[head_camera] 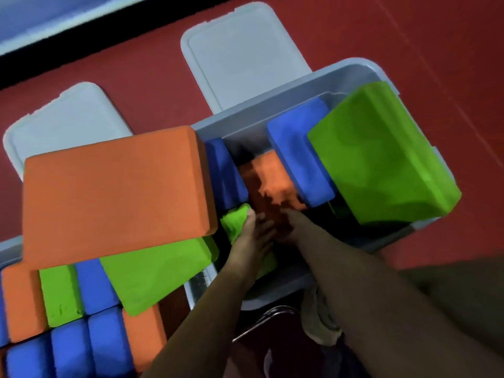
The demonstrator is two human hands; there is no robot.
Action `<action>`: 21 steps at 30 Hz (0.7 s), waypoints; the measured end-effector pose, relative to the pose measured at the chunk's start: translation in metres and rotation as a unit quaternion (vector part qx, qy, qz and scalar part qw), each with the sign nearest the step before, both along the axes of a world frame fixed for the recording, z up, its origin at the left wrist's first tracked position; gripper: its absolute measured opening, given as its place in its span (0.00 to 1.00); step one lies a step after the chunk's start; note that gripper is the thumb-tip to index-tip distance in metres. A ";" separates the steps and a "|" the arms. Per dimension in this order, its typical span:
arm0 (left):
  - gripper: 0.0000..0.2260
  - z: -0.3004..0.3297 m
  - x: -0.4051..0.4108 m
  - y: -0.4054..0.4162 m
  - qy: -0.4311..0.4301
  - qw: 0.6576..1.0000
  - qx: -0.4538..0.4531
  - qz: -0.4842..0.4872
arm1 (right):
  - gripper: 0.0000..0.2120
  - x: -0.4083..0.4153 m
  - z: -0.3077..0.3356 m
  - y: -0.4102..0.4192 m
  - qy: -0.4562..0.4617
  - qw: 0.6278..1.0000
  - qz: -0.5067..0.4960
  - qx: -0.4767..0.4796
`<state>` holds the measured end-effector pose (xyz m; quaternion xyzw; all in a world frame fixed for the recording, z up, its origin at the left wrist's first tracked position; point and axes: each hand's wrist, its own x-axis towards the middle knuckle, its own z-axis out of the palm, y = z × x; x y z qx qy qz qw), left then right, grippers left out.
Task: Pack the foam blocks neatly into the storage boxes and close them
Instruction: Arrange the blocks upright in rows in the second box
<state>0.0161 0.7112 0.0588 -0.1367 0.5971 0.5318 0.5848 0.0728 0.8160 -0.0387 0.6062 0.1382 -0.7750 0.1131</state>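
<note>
— Where are the hands?

— Both reach down into the pale grey plastic storage box (362, 73) on the right. The left hand (252, 238) lies with straight fingers on a small green foam block (236, 222); the right hand (289, 222) is sunk in shadow beside an orange foam block (270, 175), so I can't tell its grip.

— And the rest?

— A large green foam block (381, 154) tilts over the box's right rim, a blue foam block (297, 154) leaning against it. A big orange foam slab (114, 197) tops the heaped left box. Two grey lids (240, 55) lie on the red floor (436, 50).
</note>
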 end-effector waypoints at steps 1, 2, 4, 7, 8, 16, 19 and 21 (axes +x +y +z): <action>0.23 -0.001 -0.002 0.000 -0.011 1.000 -0.003 0.003 | 0.22 0.002 -0.011 0.001 -0.013 1.000 -0.016 -0.005; 0.23 -0.004 -0.003 -0.001 -0.022 1.000 -0.002 0.007 | 0.23 0.003 -0.019 0.001 -0.024 0.999 -0.029 -0.014; 0.23 -0.010 -0.006 -0.005 -0.046 0.999 0.005 0.019 | 0.25 0.003 -0.028 -0.002 -0.028 0.996 -0.083 -0.032; 0.22 -0.014 -0.013 -0.007 -0.057 0.998 0.007 0.019 | 0.25 0.001 -0.037 0.000 -0.029 0.978 -0.206 -0.005; 0.22 -0.013 -0.014 -0.006 -0.058 0.998 0.007 0.016 | 0.25 0.000 -0.040 0.001 -0.028 0.973 -0.227 0.004; 0.23 -0.004 -0.029 0.023 0.034 0.998 0.048 0.004 | 0.25 -0.004 -0.037 0.000 -0.003 0.961 -0.276 0.008; 0.22 -0.002 -0.036 0.029 0.054 0.997 0.054 0.024 | 0.21 -0.008 -0.030 -0.003 -0.011 0.966 -0.253 0.046; 0.23 0.002 -0.034 0.028 0.067 0.997 0.040 0.026 | 0.21 -0.012 -0.022 -0.008 -0.013 0.971 -0.230 0.063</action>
